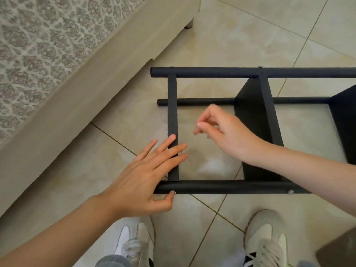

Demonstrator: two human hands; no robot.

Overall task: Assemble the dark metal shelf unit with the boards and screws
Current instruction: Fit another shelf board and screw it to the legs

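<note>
Dark metal tubing forms the shelf unit point(212, 186), which lies on its side on the beige tiled floor point(231, 35), running from the centre off the right edge. One dark board point(250, 116) stands fitted between the tubes; a second board point(344, 116) shows at the far right.

The left hand point(142, 176) lies flat, its fingers straight and spread across the flat crossbar point(172, 112) at the left end. Its thumb tip touches a silver screw point(173, 192) in the near tube. It grips nothing.

The right hand point(225, 133) hovers above the open bay between crossbar and board. Its fingers are loosely curled, thumb and forefinger tips slightly apart, with nothing held.

Another screw point(290, 192) sits further right on the near tube.

A patterned upholstered base point(96, 74) lies along the left. Two pale shoes point(267, 234) stand at the near edge.
</note>
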